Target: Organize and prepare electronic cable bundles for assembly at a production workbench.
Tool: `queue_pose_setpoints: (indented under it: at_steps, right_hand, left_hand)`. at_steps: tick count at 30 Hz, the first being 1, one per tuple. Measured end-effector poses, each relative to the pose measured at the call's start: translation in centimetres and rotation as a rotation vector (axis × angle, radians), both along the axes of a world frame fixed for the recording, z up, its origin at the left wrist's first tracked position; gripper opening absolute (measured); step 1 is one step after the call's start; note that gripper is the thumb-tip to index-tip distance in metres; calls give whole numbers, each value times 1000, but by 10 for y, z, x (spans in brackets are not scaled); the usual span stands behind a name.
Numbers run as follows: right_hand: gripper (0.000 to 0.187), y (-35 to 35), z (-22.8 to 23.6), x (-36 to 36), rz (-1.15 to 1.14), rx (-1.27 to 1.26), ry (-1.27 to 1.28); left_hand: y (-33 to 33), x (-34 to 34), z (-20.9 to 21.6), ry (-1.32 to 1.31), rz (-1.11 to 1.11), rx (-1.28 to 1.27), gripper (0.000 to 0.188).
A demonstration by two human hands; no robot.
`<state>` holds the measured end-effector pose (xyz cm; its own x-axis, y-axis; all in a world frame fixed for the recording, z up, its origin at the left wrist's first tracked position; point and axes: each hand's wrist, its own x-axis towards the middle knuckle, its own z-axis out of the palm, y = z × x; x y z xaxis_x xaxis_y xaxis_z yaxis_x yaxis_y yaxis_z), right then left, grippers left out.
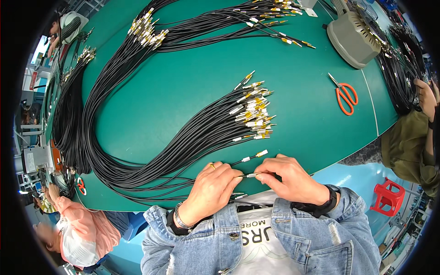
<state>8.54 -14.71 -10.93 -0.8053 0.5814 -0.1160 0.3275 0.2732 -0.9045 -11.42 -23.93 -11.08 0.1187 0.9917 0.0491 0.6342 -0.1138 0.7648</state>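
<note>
Close to the table's near edge, my left hand (pixel 213 188) and my right hand (pixel 288 178) face each other with a thin black cable between them. Both are closed on its end, where a light-coloured connector (pixel 251 174) shows between the fingertips; its tip is hidden by my right fingers. Just beyond my hands lies another loose cable end with a white tag (pixel 261 153). A thick bundle of black cables (pixel 183 158) curves across the table, its many white and yellow tagged ends (pixel 254 112) fanned out ahead of my hands.
Orange-handled scissors (pixel 347 97) lie to the right on the green table (pixel 302 114). A grey machine (pixel 353 39) stands at the far right. More cable bundles (pixel 197 34) lie at the back and left. Co-workers sit on both sides; a red stool (pixel 388 196) stands on the right floor.
</note>
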Motion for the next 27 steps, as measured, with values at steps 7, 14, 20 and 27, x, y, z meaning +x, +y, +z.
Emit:
queue_pose_setpoints:
  at_steps: [7, 14, 20, 27]
  right_hand:
    - [9, -1, -8, -10, 13, 91, 42]
    - [9, 8, -19, -12, 37, 128, 77]
    - [9, 12, -23, -11, 41, 119, 96]
    - [12, 14, -9, -8, 52, 22, 44]
  left_hand:
    - [1, 2, -12, 1, 14, 87, 7]
    - [9, -2, -21, 42, 7, 70, 8]
    - [11, -3, -25, 26, 1, 54, 9]
    - [9, -3, -22, 31, -4, 58, 11]
